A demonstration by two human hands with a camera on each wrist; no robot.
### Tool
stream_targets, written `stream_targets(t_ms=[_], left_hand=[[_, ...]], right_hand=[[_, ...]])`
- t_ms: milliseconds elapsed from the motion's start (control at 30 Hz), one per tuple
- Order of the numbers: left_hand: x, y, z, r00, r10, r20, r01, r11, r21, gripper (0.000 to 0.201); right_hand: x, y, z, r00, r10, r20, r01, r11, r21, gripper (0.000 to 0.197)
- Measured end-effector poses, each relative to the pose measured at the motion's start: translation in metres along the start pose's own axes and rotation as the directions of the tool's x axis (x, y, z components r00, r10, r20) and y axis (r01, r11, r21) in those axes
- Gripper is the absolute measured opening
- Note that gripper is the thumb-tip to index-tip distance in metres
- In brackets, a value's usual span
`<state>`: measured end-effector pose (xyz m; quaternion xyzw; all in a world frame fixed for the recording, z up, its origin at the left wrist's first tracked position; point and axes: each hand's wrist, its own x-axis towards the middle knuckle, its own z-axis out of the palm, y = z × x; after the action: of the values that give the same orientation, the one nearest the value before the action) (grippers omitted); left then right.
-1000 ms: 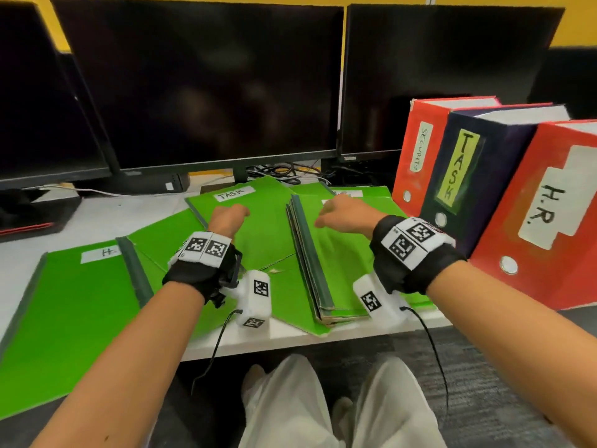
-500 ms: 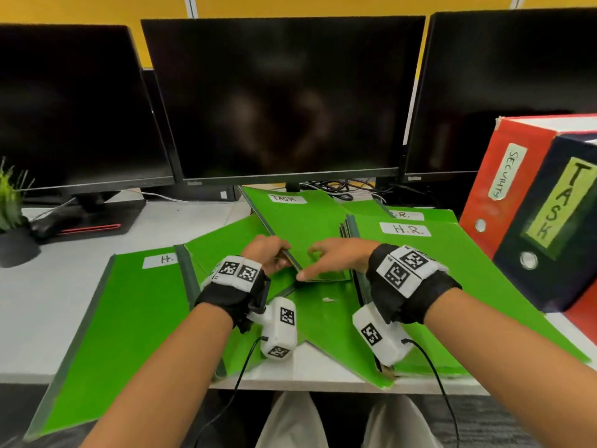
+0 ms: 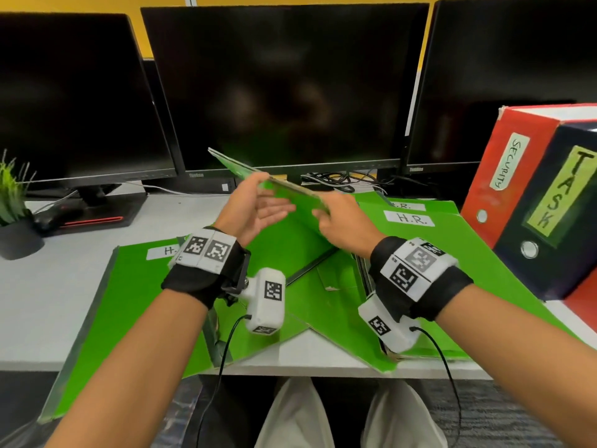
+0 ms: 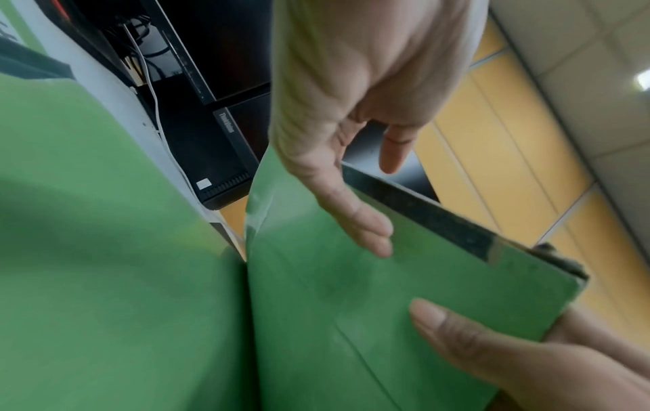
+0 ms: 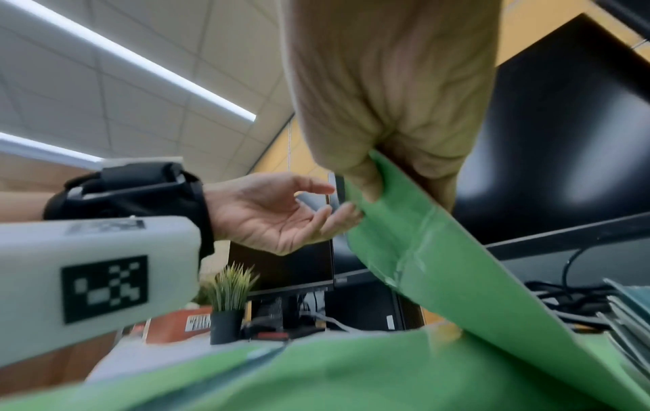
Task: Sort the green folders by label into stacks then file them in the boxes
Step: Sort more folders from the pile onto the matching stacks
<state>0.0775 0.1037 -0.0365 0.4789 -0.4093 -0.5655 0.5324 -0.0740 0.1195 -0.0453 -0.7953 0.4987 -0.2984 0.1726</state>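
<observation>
Thin green card folder (image 3: 290,202) lifted off desk (image 3: 48,295), tilted, between my hands. Right hand (image 3: 342,221) pinches near corner; left hand (image 3: 255,208) relaxed, fingers flat on its underside. I'd take a left-side grip before turning it to read label; thin card flexes.

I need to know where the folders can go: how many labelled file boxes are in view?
2 with readable labels: the red SECURITY box at the desk's right end, and the dark TASK box beside it. A red sliver lower right may be a third, mostly cut off.
</observation>
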Motion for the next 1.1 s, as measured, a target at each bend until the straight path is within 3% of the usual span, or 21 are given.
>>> stream_targets(t_ms=[100,167,333,433,500,567,700,800,833,933,1033,1067,1100], left_hand=[[-0.006,0.013,0.001,1.000,0.014,-0.019,-0.015,0.997,-0.079,0.063],[-0.011,0.022,0.008,0.998,0.057,-0.001,-0.057,0.991,-0.125,0.067],[-0.021,0.041,0.032,0.979,0.170,0.113,-0.120,0.928,-0.354,0.076],[-0.028,0.042,0.054,0.964,0.193,0.182,-0.112,0.918,-0.381,0.058],[-0.029,0.035,0.072,0.964,0.147,0.221,-0.072,0.947,-0.313,0.033],[-0.026,0.022,0.091,0.974,0.074,0.214,-0.025,0.974,-0.223,0.026],[-0.009,-0.015,0.110,0.976,-0.053,0.211,0.072,0.994,-0.081,0.010],[0.003,-0.048,0.122,0.967,-0.122,0.224,0.116,0.992,0.040,0.034],[0.002,-0.056,0.127,0.960,-0.149,0.239,0.136,0.988,0.069,0.033],[0.004,-0.078,0.135,0.962,-0.187,0.197,0.149,0.970,0.190,0.025],[0.006,-0.094,0.131,0.956,-0.235,0.176,0.155,0.913,0.377,0.050],[0.007,-0.098,0.131,0.950,-0.254,0.179,0.159,0.892,0.423,0.047],[0.004,-0.099,0.131,0.951,-0.263,0.165,0.155,0.864,0.479,0.030]], right_hand=[[-0.004,-0.014,-0.013,0.970,-0.043,-0.240,0.076,0.988,0.132,0.035],[-0.008,-0.027,-0.027,0.929,-0.115,-0.352,0.174,0.975,0.141,0.036],[-0.028,-0.036,-0.066,0.856,-0.321,-0.405,0.334,0.942,-0.040,0.046],[-0.042,-0.018,-0.074,0.879,-0.317,-0.356,0.280,0.948,-0.153,0.056],[-0.057,-0.003,-0.074,0.905,-0.288,-0.314,0.234,0.952,-0.197,0.063],[-0.077,0.011,-0.075,0.929,-0.260,-0.264,0.199,0.951,-0.238,0.066],[-0.113,0.032,-0.081,0.995,-0.100,0.020,0.102,0.964,-0.246,0.058],[-0.128,0.045,-0.089,0.981,0.060,0.184,-0.021,0.977,-0.211,0.067],[-0.130,0.049,-0.091,0.973,0.091,0.210,-0.049,0.979,-0.197,0.065],[-0.133,0.064,-0.093,0.966,0.142,0.218,-0.102,0.978,-0.185,0.052],[-0.126,0.088,-0.092,0.944,0.250,0.218,-0.198,0.952,-0.234,0.051],[-0.124,0.095,-0.091,0.927,0.291,0.235,-0.225,0.936,-0.271,0.051],[-0.121,0.102,-0.089,0.910,0.327,0.257,-0.242,0.919,-0.311,0.052]])
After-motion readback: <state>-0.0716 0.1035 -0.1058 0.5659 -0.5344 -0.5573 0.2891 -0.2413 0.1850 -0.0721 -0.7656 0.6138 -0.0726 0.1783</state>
